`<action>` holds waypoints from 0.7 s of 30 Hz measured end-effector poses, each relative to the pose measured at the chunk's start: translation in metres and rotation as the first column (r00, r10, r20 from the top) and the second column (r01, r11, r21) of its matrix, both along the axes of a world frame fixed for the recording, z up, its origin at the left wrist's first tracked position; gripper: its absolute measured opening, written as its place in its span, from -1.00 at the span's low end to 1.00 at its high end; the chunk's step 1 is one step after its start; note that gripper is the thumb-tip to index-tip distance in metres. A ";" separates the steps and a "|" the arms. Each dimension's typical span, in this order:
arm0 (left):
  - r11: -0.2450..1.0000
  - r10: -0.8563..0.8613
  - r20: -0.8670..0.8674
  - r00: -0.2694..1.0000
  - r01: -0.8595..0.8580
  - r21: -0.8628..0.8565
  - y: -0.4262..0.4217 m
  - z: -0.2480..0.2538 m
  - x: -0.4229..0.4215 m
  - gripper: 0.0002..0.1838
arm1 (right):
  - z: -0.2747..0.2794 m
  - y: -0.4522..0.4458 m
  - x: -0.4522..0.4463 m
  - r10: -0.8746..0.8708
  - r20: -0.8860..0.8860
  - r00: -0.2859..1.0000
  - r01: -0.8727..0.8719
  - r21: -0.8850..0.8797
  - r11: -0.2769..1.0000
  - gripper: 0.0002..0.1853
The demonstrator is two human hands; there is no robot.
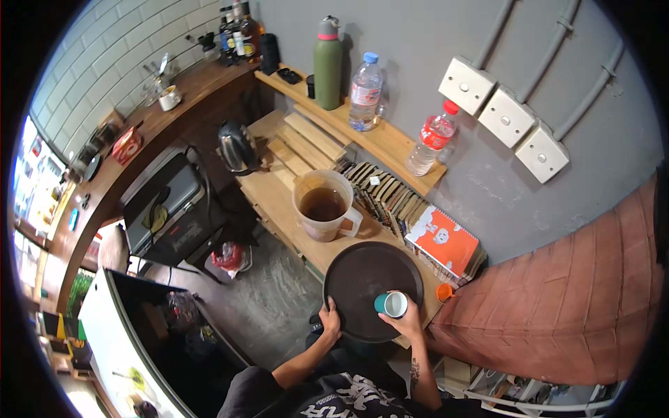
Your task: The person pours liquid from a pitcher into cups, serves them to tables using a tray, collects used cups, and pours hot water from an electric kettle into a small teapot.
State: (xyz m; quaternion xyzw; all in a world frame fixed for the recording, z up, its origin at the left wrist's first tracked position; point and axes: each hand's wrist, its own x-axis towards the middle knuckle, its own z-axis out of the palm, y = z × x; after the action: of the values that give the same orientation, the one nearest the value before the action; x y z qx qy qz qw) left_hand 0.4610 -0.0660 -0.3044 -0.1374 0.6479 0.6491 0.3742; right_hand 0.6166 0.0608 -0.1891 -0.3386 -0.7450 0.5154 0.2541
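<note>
A round dark tray [355, 279] lies level at the front end of the wooden counter, partly over its edge. My left hand [330, 319] grips the tray's near left rim, thumb on top. In my right hand [406, 320] is a teal paper cup [391, 304] with a white inside, held over the right part of the tray; whether the cup touches the tray I cannot tell. Just behind the tray stands a clear plastic jug [320, 230] with brown liquid in it, its handle toward the right.
Along the wall lean books with an orange notebook [444, 240]. An orange cup [444, 292] stands right of the tray. Bottles, one a green flask [327, 70], line the wall shelf [390, 150]. A kettle [238, 148] is farther back. A brick-patterned surface [550, 306] curves along the right.
</note>
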 end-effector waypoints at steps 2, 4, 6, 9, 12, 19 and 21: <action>1.000 -0.020 -0.022 1.000 0.021 0.010 0.008 -0.011 -0.001 -0.41 | 0.001 0.007 -0.003 0.051 -0.016 0.999 -0.052 -0.012 0.999 -0.40; 0.999 0.017 -0.028 0.999 -0.016 0.045 0.017 -0.024 0.002 -0.39 | 0.013 0.012 -0.009 0.098 -0.025 0.995 -0.098 0.004 0.995 -0.38; 0.995 0.008 -0.149 0.989 -0.022 -0.097 0.020 -0.042 0.008 -0.33 | 0.018 0.018 -0.018 0.157 -0.037 0.987 -0.157 0.014 0.988 -0.40; 0.958 -0.141 -0.201 0.969 0.082 -0.275 0.027 -0.053 0.012 -0.24 | 0.039 0.016 -0.039 0.265 -0.030 0.964 -0.264 0.029 0.964 -0.43; 0.903 -0.255 -0.202 0.946 0.158 -0.400 0.020 -0.058 0.010 -0.11 | 0.039 0.005 -0.068 0.326 -0.086 0.941 -0.326 0.021 0.945 -0.44; 0.966 -0.249 -0.333 0.910 0.258 -0.018 -0.182 0.051 -0.032 -0.42 | 0.082 -0.098 -0.157 0.631 -0.146 0.762 -0.643 -0.058 0.763 -0.49; 0.997 -0.049 -0.440 0.897 0.069 0.030 -0.247 0.112 -0.023 -0.44 | 0.096 -0.153 -0.176 0.722 -0.161 0.673 -0.736 -0.043 0.676 -0.50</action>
State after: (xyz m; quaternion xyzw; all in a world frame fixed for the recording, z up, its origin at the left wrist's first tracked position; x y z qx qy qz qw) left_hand 0.4381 -0.3126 -0.1924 0.0402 0.7047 0.6661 0.2411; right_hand 0.4401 -0.0927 -0.0932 0.0088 -0.7719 0.6331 0.0576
